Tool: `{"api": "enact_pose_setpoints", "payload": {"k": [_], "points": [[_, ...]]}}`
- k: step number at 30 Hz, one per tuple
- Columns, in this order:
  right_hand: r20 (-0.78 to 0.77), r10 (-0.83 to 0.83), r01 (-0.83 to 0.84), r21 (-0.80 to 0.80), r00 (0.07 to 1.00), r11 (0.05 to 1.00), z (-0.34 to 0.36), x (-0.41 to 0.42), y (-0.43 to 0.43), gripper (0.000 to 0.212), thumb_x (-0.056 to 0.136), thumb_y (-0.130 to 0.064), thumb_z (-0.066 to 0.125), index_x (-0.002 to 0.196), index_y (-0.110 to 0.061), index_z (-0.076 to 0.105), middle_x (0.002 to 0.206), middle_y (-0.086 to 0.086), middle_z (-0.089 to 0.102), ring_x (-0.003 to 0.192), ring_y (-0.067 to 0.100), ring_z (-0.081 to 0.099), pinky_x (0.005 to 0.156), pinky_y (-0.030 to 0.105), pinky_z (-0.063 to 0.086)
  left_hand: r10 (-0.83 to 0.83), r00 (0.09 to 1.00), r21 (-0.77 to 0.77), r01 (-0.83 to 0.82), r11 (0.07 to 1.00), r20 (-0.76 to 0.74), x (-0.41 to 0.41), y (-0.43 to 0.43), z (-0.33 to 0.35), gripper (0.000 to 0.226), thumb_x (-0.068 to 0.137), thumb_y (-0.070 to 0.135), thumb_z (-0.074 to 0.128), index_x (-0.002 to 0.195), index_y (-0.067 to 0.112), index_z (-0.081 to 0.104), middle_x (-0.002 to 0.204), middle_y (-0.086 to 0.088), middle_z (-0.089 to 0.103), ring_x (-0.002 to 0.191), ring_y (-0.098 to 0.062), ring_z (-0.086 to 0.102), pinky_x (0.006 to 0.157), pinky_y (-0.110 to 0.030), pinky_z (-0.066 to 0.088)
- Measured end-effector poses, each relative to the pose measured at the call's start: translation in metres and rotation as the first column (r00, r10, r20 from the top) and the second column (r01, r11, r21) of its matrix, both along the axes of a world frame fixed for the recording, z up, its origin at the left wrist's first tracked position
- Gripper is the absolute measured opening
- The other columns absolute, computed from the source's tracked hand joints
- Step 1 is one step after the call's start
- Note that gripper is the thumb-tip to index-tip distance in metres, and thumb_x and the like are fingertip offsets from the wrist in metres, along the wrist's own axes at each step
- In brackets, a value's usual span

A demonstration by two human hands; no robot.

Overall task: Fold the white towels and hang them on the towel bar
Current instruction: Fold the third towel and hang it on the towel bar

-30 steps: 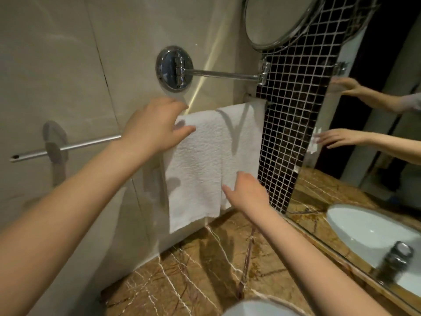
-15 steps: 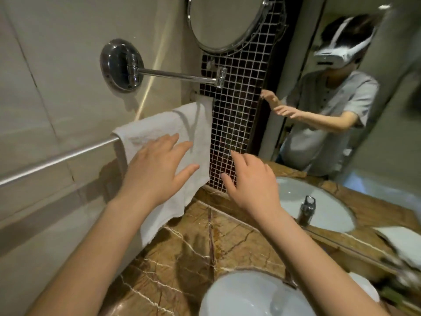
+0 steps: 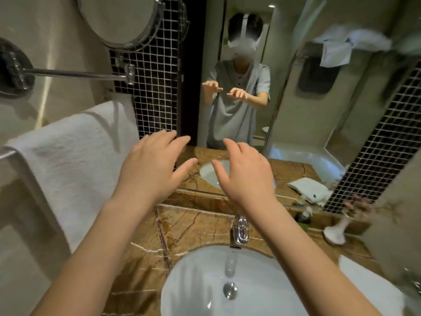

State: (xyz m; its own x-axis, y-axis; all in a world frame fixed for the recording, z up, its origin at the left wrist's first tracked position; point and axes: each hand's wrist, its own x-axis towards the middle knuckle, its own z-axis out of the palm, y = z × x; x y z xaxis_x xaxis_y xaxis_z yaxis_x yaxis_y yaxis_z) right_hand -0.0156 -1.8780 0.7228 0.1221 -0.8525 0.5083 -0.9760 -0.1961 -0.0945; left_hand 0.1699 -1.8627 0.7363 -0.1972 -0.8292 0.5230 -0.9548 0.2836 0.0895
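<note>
A folded white towel (image 3: 70, 160) hangs over the chrome towel bar (image 3: 6, 153) on the left wall. My left hand (image 3: 152, 169) hovers just to the right of it, fingers spread, touching nothing. Beside it, over the counter, my right hand (image 3: 246, 176) is also spread and holds nothing. Another folded white towel (image 3: 307, 190) shows in the mirror as a reflection at the right. White cloth (image 3: 341, 49) hangs high up in the reflection.
A white sink (image 3: 205, 293) with a chrome tap (image 3: 240, 231) sits in the brown marble counter (image 3: 189, 226) below my hands. A round swing-arm mirror (image 3: 123, 21) juts from the left wall. A white vase (image 3: 337, 231) stands at the right.
Both hands have come off the hung towel and moved right, over the counter. My view has swung right from the wall toward the sink and the big mirror.
</note>
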Motion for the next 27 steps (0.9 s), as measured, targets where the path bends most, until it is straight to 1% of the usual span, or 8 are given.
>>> {"api": "enact_pose_setpoints", "payload": {"k": [3, 6, 11, 14, 18, 21, 23, 27], "points": [[0.017, -0.057, 0.058, -0.017, 0.998, 0.998, -0.003, -0.029, 0.015, 0.057, 0.094, -0.051, 0.037, 0.142, -0.019, 0.035, 0.129, 0.003, 0.053, 0.122, 0.023, 0.047, 0.099, 0.040, 0.040, -0.075, 0.997, 0.002, 0.075, 0.997, 0.002, -0.037, 0.002, -0.002, 0.058, 0.090, 0.056, 0.036, 0.137, 0.024, 0.046, 0.140, -0.003, 0.049, 0.132, -0.023, 0.041, 0.107, -0.043, 0.032], [0.027, -0.129, 0.130, -0.015, 0.991, 0.991, -0.009, -0.061, 0.031, 0.057, 0.094, -0.051, 0.038, 0.141, -0.019, 0.036, 0.128, 0.003, 0.054, 0.121, 0.023, 0.047, 0.099, 0.040, 0.040, -0.161, 0.987, 0.008, 0.161, 0.987, 0.003, -0.075, 0.002, -0.005, 0.057, 0.090, 0.055, 0.038, 0.136, 0.023, 0.048, 0.137, -0.003, 0.052, 0.129, -0.022, 0.043, 0.106, -0.040, 0.032], [0.026, -0.321, 0.320, 0.014, 0.947, 0.947, -0.019, -0.112, 0.060, 0.056, 0.094, -0.049, 0.039, 0.142, -0.019, 0.036, 0.127, 0.004, 0.055, 0.120, 0.024, 0.049, 0.097, 0.042, 0.040, -0.347, 0.938, 0.028, 0.347, 0.937, 0.010, -0.129, -0.001, -0.014, 0.058, 0.089, 0.055, 0.038, 0.135, 0.021, 0.050, 0.136, -0.004, 0.053, 0.127, -0.022, 0.045, 0.104, -0.040, 0.034], [0.003, -0.454, 0.453, 0.040, 0.891, 0.890, -0.024, -0.137, 0.081, 0.056, 0.094, -0.048, 0.040, 0.141, -0.018, 0.035, 0.126, 0.005, 0.056, 0.118, 0.025, 0.050, 0.096, 0.043, 0.042, -0.472, 0.882, 0.044, 0.471, 0.881, 0.016, -0.162, -0.003, -0.018, 0.059, 0.089, 0.056, 0.034, 0.135, 0.021, 0.049, 0.136, -0.004, 0.052, 0.127, -0.022, 0.044, 0.104, -0.040, 0.034], [-0.017, -0.597, 0.597, 0.056, 0.802, 0.800, -0.036, -0.169, 0.115, 0.055, 0.094, -0.049, 0.040, 0.140, -0.020, 0.036, 0.126, 0.002, 0.057, 0.117, 0.023, 0.052, 0.093, 0.041, 0.044, -0.632, 0.775, 0.067, 0.630, 0.773, 0.011, -0.211, 0.007, -0.034, 0.057, 0.089, 0.054, 0.035, 0.131, 0.020, 0.052, 0.132, -0.007, 0.055, 0.123, -0.025, 0.048, 0.102, -0.042, 0.037], [-0.025, -0.689, 0.689, 0.058, 0.725, 0.723, -0.047, -0.193, 0.141, 0.056, 0.093, -0.050, 0.041, 0.140, -0.019, 0.039, 0.124, 0.003, 0.058, 0.114, 0.024, 0.053, 0.088, 0.040, 0.045, -0.706, 0.708, 0.082, 0.703, 0.707, 0.015, -0.243, 0.016, -0.048, 0.055, 0.091, 0.053, 0.039, 0.132, 0.020, 0.051, 0.133, -0.007, 0.054, 0.124, -0.026, 0.047, 0.102, -0.041, 0.036], [-0.022, -0.737, 0.736, 0.072, 0.675, 0.673, -0.056, -0.208, 0.156, 0.055, 0.093, -0.050, 0.042, 0.138, -0.018, 0.040, 0.121, 0.003, 0.059, 0.112, 0.024, 0.054, 0.085, 0.039, 0.046, -0.746, 0.666, 0.094, 0.742, 0.663, 0.008, -0.262, 0.024, -0.055, 0.056, 0.089, 0.054, 0.036, 0.131, 0.019, 0.052, 0.131, -0.007, 0.055, 0.122, -0.027, 0.048, 0.099, -0.040, 0.036], [0.005, -0.790, 0.782, 0.133, 0.613, 0.609, -0.078, -0.240, 0.178, 0.057, 0.094, -0.051, 0.042, 0.140, -0.018, 0.037, 0.124, 0.003, 0.057, 0.114, 0.024, 0.053, 0.085, 0.039, 0.047, -0.796, 0.603, 0.130, 0.787, 0.603, 0.039, -0.300, 0.036, -0.070, 0.057, 0.090, 0.054, 0.034, 0.133, 0.021, 0.050, 0.132, -0.005, 0.054, 0.122, -0.025, 0.047, 0.099, -0.038, 0.035]]}}
